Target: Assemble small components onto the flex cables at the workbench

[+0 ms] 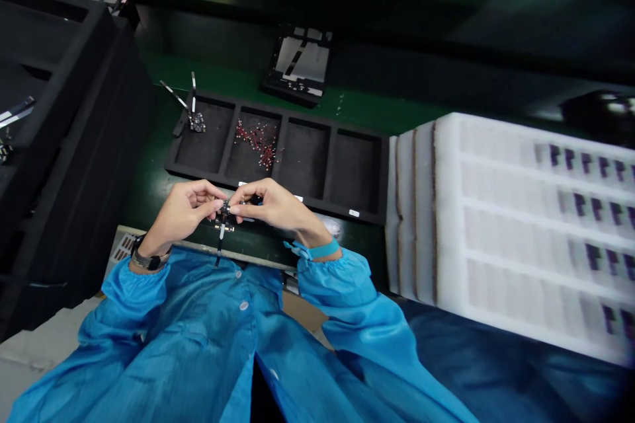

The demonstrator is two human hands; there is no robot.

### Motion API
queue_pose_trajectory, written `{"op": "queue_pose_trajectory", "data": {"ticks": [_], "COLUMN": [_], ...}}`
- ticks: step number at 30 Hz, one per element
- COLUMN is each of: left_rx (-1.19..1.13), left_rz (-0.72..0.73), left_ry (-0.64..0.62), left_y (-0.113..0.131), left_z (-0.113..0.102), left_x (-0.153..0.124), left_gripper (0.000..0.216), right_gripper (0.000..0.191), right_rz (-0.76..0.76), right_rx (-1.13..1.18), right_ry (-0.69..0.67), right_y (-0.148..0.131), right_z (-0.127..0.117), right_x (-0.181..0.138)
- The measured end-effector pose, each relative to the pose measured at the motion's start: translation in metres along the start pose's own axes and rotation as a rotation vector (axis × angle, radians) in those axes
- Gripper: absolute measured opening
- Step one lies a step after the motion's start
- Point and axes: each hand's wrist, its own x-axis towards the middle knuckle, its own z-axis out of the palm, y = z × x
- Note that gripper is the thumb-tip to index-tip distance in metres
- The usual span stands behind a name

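Between both hands is a small circuit board (227,221) with a dark ribbon cable (221,246) hanging down toward my lap. My left hand (191,208) pinches its left side between thumb and fingers. From the other side my right hand (268,207) is closed in a pinch at the board's upper edge; any smaller part under those fingertips is hidden. Just beyond the hands lies a black tray (282,188) with a row of compartments. One compartment holds a pile of tiny red-wired parts (258,144). In the leftmost one stands another board with two ribbon strips (197,121).
Stacked black foam trays (99,99) rise on the left. At the right stand white foam trays (451,231) with slots, some holding dark parts. Behind the black tray, a flat black device (300,63) rests on the green bench (163,66).
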Motion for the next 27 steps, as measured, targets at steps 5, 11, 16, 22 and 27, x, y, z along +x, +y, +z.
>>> {"op": "queue_pose_trajectory", "data": {"ticks": [5,11,16,22,27], "left_rx": [-0.026,-0.216,-0.342,-0.368,-0.354], "left_rz": [-0.025,-0.056,-0.039,0.007,0.028], "left_ry": [0.019,0.060,0.129,0.198,0.263], "left_y": [0.004,0.011,0.010,0.007,-0.001], "left_z": [-0.001,-0.017,-0.031,-0.040,-0.050], "left_x": [-0.002,-0.014,-0.021,-0.033,-0.042], "left_gripper": [0.021,0.025,0.031,0.027,0.025], "right_gripper": [0.037,0.032,0.018,0.012,0.015], "right_rz": [-0.020,-0.065,0.003,0.365,0.392], "right_rx": [-0.054,-0.358,-0.701,-1.089,-1.123], "right_ry": [0.078,0.608,0.624,0.471,0.441], "right_y": [0.001,-0.001,-0.006,-0.005,0.002], "right_z": [0.001,-0.046,-0.078,-0.063,-0.059], "right_x": [-0.001,-0.005,0.025,0.082,0.085]}}
